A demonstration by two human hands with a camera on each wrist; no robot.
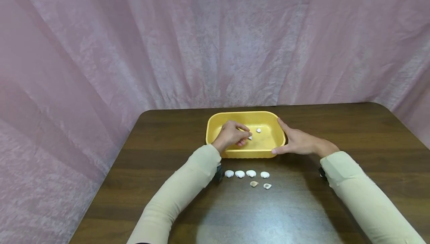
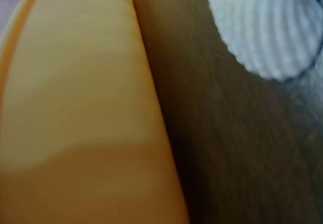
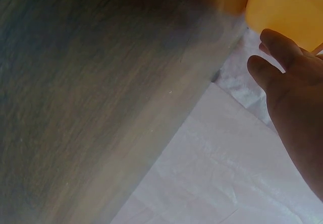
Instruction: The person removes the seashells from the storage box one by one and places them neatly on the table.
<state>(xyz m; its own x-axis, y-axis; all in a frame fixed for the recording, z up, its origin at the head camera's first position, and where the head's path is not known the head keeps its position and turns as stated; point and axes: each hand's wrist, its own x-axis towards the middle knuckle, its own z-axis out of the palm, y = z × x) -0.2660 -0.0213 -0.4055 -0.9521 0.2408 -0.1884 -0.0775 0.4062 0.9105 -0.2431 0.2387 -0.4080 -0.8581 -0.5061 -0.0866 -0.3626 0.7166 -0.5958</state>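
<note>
A yellow plastic tub stands on the table. Reaching over its front wall, my left hand pinches a small white seashell between thumb and fingertips, low inside the tub. Another small white shell lies on the tub floor, just beyond those fingertips. My right hand holds the tub's right end, thumb at the front corner and fingers along the far side. The left wrist view has the tub's outer wall and, close up, a ribbed white shell, but not the left hand.
In front of the tub, several white shells form a row. Nearer to me lie a brownish shell and a pale shell. A pink curtain hangs behind the dark wooden table.
</note>
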